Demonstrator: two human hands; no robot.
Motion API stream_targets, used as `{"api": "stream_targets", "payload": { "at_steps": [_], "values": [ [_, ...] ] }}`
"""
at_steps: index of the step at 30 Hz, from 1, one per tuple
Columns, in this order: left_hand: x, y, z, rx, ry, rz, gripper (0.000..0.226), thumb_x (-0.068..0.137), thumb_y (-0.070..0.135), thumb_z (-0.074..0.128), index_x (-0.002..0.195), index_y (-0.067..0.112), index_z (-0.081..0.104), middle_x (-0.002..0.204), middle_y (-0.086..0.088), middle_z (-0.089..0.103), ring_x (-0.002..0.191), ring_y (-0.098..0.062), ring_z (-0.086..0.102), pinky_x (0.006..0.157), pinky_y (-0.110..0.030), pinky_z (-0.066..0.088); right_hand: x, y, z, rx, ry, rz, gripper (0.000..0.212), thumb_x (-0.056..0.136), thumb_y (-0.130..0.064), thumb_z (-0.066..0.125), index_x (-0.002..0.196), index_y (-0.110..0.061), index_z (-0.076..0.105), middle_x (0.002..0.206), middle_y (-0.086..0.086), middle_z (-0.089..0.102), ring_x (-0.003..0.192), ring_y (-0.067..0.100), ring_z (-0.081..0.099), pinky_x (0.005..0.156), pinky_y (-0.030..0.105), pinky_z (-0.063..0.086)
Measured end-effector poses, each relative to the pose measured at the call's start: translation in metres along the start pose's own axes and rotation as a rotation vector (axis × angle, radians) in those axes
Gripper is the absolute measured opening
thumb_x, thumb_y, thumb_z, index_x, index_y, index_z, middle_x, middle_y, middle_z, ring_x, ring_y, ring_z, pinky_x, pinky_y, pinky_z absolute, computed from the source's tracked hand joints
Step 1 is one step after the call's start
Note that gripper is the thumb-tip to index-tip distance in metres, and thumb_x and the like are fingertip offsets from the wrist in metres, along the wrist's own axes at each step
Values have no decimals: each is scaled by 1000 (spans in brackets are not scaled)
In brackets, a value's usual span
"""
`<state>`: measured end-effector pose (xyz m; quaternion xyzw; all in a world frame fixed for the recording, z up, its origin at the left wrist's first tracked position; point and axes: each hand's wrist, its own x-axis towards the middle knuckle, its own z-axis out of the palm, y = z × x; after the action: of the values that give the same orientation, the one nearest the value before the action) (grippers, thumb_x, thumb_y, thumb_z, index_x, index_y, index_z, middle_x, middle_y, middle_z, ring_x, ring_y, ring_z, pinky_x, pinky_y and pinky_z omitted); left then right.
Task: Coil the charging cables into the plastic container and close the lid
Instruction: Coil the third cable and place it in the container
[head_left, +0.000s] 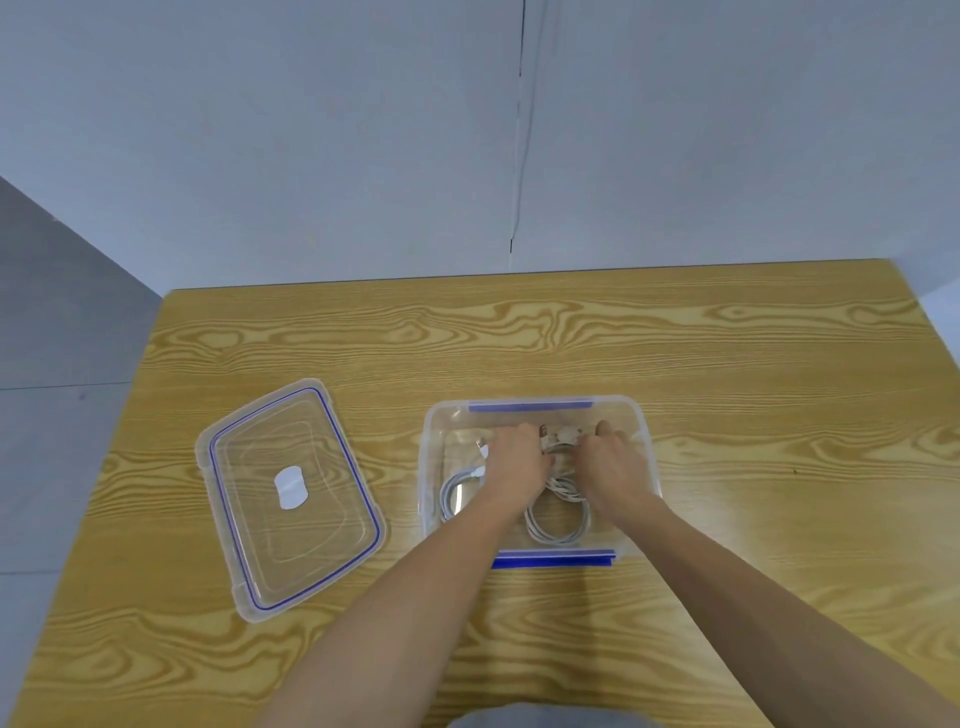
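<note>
Inside container (430, 457): left hand (514, 457), right hand (612, 463), fingers curled on white cables (558, 519); lid (291, 493) lies left of container.

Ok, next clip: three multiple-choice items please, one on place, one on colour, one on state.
1. Relative to the container, the lid lies: A on top of it; B to its left on the table; C behind it.
2. The container's clips are: A red; B blue; C green.
3. The container is: A open, with the left hand and right hand inside; B closed; C tipped over.
Answers: B, the lid lies flat beside it; B, blue strips edge the rim; A, nothing covers it and both hands grip the cables.
</note>
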<state>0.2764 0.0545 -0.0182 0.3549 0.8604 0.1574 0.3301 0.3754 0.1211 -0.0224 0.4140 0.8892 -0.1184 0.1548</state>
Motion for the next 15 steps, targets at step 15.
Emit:
{"api": "stream_targets", "payload": {
  "at_steps": [15],
  "values": [
    [-59, -13, -37, 324, 379, 139, 30, 94, 27, 38, 99, 10, 63, 104, -9, 64, 101, -27, 56, 81, -39, 43, -30, -15, -38, -87, 340, -274, 21, 77, -21, 50, 66, -10, 65, 69, 8, 59, 65, 28, 57, 56, 40, 43]
  ]
}}
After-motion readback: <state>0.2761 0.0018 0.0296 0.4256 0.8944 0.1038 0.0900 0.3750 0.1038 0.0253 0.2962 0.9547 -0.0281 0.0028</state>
